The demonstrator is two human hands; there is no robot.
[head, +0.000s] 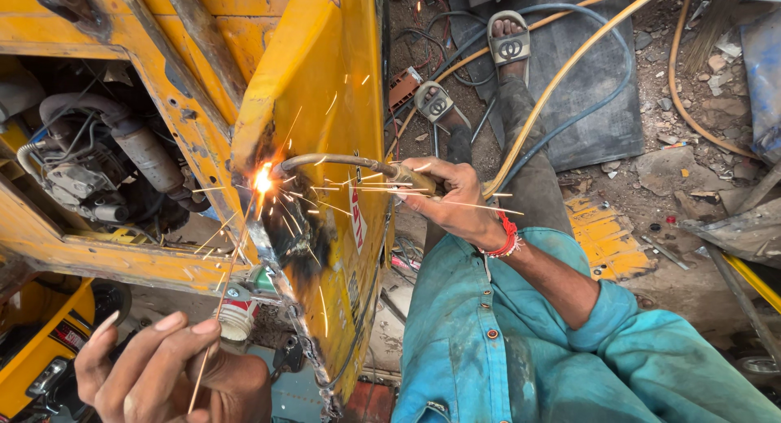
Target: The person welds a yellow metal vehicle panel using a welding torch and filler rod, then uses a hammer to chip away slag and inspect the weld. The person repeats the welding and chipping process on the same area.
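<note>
The right hand [455, 202] grips one gas torch [358, 167], its flame on the near edge of the yellow panel [325, 81] at centre. The left hand [154, 366], near left, pinches one thin filler rod [224, 293] rising to the flame. Left lies an engine [98, 163]; far right, two sandalled feet [476, 69] among hoses [561, 73].
</note>
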